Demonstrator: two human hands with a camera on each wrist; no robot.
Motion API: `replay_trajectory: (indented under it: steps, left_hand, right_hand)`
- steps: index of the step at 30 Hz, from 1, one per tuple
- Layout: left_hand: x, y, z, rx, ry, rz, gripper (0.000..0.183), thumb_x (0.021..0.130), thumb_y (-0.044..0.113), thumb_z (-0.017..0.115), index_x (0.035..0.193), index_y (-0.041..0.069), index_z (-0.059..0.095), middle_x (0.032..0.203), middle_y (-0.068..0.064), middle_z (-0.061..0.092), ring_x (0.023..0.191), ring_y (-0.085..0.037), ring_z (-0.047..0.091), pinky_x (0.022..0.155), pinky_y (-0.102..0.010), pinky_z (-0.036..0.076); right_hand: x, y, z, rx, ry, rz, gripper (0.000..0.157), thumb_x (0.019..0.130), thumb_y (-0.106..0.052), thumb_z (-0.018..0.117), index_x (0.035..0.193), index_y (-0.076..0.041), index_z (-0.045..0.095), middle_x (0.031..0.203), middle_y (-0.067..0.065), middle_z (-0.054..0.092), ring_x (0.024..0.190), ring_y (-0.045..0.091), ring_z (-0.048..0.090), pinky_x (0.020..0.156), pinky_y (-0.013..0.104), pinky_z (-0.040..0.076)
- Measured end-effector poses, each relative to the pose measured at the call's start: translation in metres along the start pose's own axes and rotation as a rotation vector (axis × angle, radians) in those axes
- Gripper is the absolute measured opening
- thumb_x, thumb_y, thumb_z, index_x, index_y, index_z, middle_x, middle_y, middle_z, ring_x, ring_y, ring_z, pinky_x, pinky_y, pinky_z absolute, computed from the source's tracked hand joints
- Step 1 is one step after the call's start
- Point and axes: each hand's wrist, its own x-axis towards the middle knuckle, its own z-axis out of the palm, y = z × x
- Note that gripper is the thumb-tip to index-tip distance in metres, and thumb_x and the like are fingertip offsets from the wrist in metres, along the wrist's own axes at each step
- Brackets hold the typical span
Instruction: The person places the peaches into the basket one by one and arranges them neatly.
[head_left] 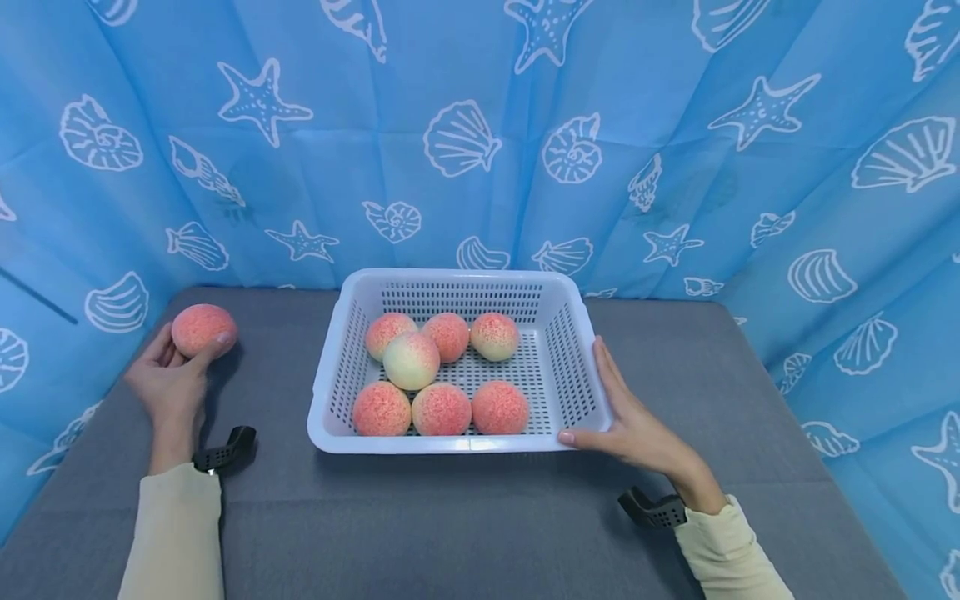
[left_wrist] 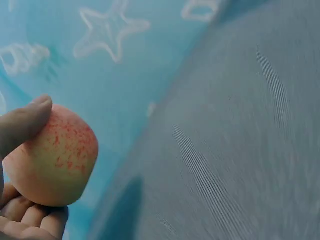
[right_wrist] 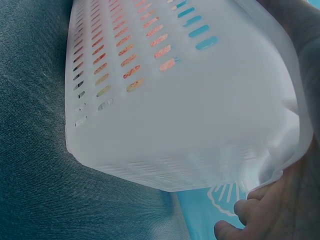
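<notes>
At the table's left end my left hand (head_left: 171,385) holds a pink peach (head_left: 204,328). The left wrist view shows the thumb over one side of this peach (left_wrist: 62,155), the other fingers curled beneath, and its paler, red-speckled skin. A white perforated plastic basket (head_left: 442,445) stands mid-table with several peaches inside. One pale peach (head_left: 412,361) lies on top of the others. My right hand (head_left: 637,427) grips the basket's right front corner, thumb on the front rim and fingers along the right side. From the right wrist, the fingers curl under the rim of the basket (right_wrist: 215,110).
Grey cloth covers the table (head_left: 420,525). A blue curtain (head_left: 405,133) printed with white shells and starfish hangs behind it and at both sides. Each wrist wears a black band, one on the left (head_left: 225,450) and one on the right (head_left: 652,508).
</notes>
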Motion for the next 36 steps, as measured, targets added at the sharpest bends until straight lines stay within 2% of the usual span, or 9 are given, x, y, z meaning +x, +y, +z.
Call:
replay_trajectory:
  steps: [3,8,11,16,20,26,30,36]
  left_hand:
    - [-0.009,0.016,0.005,-0.051,-0.022,-0.007,0.077,0.076,0.004,0.089,0.145,0.014,0.057,0.150,-0.006,0.052,0.137,-0.014,0.050,0.107,-0.023,0.039]
    - [-0.026,0.048,0.018,-0.217,-0.065,-0.010,0.075,0.069,-0.002,0.092,0.138,0.011,0.064,0.143,-0.010,0.059,0.129,-0.016,0.058,0.092,-0.019,0.050]
    - [-0.038,0.065,0.029,-0.308,-0.121,0.034,0.072,0.068,-0.008,0.091,0.134,0.008,0.067,0.137,-0.014,0.062,0.123,-0.019,0.063,0.085,-0.021,0.054]
    - [-0.062,0.086,0.044,-0.359,-0.228,0.123,0.064,0.072,-0.012,0.086,0.132,0.004,0.068,0.131,-0.016,0.066,0.117,-0.020,0.067,0.085,-0.023,0.055]
    - [-0.081,0.097,0.053,-0.343,-0.289,0.163,0.063,0.075,-0.011,0.084,0.134,0.002,0.066,0.132,-0.017,0.065,0.118,-0.021,0.066,0.087,-0.024,0.054]
    - [-0.109,0.105,0.069,-0.274,-0.399,0.235,0.063,0.078,-0.012,0.081,0.138,0.001,0.062,0.135,-0.019,0.062,0.122,-0.024,0.064,0.091,-0.025,0.052]
    - [-0.126,0.105,0.081,-0.235,-0.496,0.274,0.066,0.080,-0.015,0.077,0.142,0.000,0.057,0.136,-0.022,0.060,0.124,-0.025,0.062,0.094,-0.027,0.051]
    - [-0.150,0.099,0.099,-0.180,-0.654,0.267,0.073,0.082,-0.013,0.077,0.148,0.000,0.049,0.141,-0.023,0.055,0.129,-0.028,0.058,0.098,-0.030,0.049]
  right_hand:
    - [0.000,-0.001,0.000,-0.004,0.001,0.000,0.129,0.082,-0.016,0.086,0.160,-0.037,-0.014,0.167,0.015,-0.017,0.122,0.047,0.055,0.080,0.032,0.058]
    - [-0.001,-0.001,-0.001,-0.008,0.001,-0.002,0.128,0.083,-0.016,0.086,0.160,-0.037,-0.014,0.167,0.015,-0.016,0.122,0.047,0.055,0.081,0.032,0.058]
    - [-0.001,-0.001,-0.001,-0.006,0.002,-0.007,0.129,0.083,-0.016,0.086,0.160,-0.036,-0.014,0.166,0.015,-0.017,0.123,0.048,0.054,0.082,0.032,0.058]
    - [-0.001,-0.001,-0.001,-0.008,0.002,-0.007,0.128,0.083,-0.016,0.086,0.160,-0.037,-0.014,0.166,0.016,-0.018,0.123,0.049,0.053,0.082,0.032,0.058]
    - [0.000,0.000,-0.001,-0.005,0.003,-0.013,0.128,0.082,-0.016,0.086,0.160,-0.036,-0.013,0.166,0.016,-0.017,0.123,0.048,0.053,0.081,0.033,0.058]
    - [0.000,0.000,-0.001,-0.004,-0.001,-0.017,0.129,0.082,-0.015,0.086,0.161,-0.035,-0.014,0.166,0.017,-0.018,0.123,0.049,0.053,0.081,0.033,0.058]
    - [0.000,0.000,-0.002,-0.013,0.001,-0.011,0.129,0.082,-0.015,0.086,0.161,-0.034,-0.014,0.166,0.017,-0.018,0.122,0.050,0.053,0.081,0.033,0.058]
    - [0.000,-0.001,-0.002,-0.025,0.000,-0.004,0.130,0.082,-0.016,0.087,0.161,-0.032,-0.015,0.166,0.018,-0.019,0.123,0.049,0.052,0.083,0.032,0.057]
